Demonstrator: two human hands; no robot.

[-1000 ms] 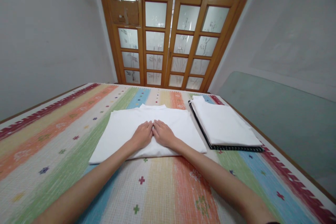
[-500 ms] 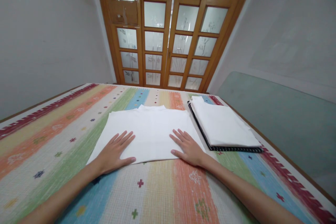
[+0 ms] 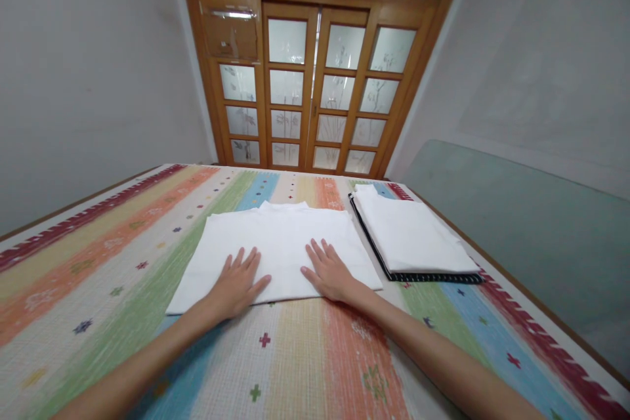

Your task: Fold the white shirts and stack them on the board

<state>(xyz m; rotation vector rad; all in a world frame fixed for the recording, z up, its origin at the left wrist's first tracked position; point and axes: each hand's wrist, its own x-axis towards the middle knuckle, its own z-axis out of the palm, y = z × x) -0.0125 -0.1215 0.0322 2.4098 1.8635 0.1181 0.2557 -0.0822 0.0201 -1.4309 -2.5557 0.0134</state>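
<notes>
A folded white shirt (image 3: 280,243) lies flat in front of me, its collar edge pointing away. On its near left part rests my left hand (image 3: 239,285), palm down with fingers spread. My right hand (image 3: 327,270) lies flat on the near right part, fingers also apart. Neither hand grips the cloth. To the right is a stack of folded clothes, with a white garment (image 3: 413,230) on top and a black one with a pale pattern (image 3: 433,277) showing at its edges beneath.
A striped, multicoloured cloth (image 3: 123,262) covers the bed-like surface under the clothes. Along the right side stands a pale green panel (image 3: 516,230). Wooden doors with glass panes (image 3: 315,92) rise at the far end, between pale walls.
Both hands have slid inward across the shirt, closer together, and remain flat. The camera view has tilted up slightly. The stack at the right stays in place.
</notes>
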